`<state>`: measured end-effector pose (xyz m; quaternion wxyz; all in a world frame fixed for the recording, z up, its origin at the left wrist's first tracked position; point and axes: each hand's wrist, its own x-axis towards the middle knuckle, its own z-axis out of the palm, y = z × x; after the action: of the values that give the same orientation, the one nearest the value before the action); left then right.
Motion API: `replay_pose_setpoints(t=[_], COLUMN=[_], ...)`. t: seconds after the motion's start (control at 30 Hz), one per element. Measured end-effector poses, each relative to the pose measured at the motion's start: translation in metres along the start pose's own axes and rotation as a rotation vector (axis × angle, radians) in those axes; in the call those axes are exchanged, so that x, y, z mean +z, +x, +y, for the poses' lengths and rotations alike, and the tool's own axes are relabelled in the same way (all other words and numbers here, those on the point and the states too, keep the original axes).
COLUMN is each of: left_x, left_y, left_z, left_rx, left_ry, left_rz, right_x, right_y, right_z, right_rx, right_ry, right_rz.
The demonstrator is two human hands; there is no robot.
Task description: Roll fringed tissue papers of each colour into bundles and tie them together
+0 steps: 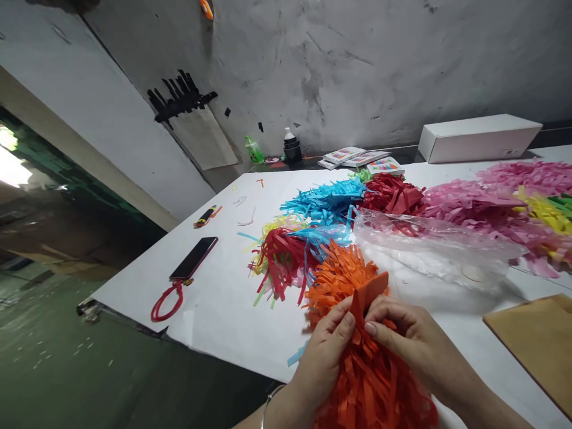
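Between both hands is an orange tissue paper tassel [370, 381], its fringe hanging down over the table's front edge. My left hand [328, 342] pinches the uncut middle band between thumb and fingers. On the other side, my right hand [402, 330] grips the same band, thumb pressed near the fold. Part of the band stands up above the fingertips. Lighter orange fringe [339, 277] fans out on the table just beyond the hands. Red paper strips [281, 262] and a blue fringe bundle [326, 199] lie farther back.
Dark red fringe [391, 193], pink fringe [473, 205] and a clear plastic bag [438, 244] spread rightward. A phone [194, 258] with a red strap and a yellow-black cutter [205, 216] lie left. A white box [480, 138] stands by the wall; brown paper [536, 345] lies at right.
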<state>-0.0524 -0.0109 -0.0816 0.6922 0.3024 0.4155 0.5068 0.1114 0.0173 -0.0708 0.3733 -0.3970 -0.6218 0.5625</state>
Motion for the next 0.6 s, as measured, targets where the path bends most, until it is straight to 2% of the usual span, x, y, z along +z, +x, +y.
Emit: replay_pose_setpoints(t=[0.23, 0.37, 0.43, 0.5, 0.6], left_x=[0.003, 0.004, 0.004, 0.005, 0.006], left_y=[-0.002, -0.002, -0.002, -0.003, -0.004], left_z=[0.001, 0.002, 0.002, 0.003, 0.004], left_rx=[-0.036, -0.018, -0.014, -0.019, -0.016], left_ry=[-0.099, -0.086, -0.082, -0.091, -0.084], left_rz=[-0.040, -0.043, -0.036, -0.025, -0.023], right_x=[0.000, -0.001, -0.002, -0.003, -0.004], right_y=[-0.008, -0.013, -0.014, -0.015, -0.013], right_z=[0.005, 0.011, 0.013, 0.011, 0.004], right_rx=[-0.008, -0.242, -0.355, -0.397, -0.360], right_ry=[-0.063, -0.189, -0.228, -0.239, -0.225], right_rz=[0.050, 0.130, 0.108, 0.078, 0.056])
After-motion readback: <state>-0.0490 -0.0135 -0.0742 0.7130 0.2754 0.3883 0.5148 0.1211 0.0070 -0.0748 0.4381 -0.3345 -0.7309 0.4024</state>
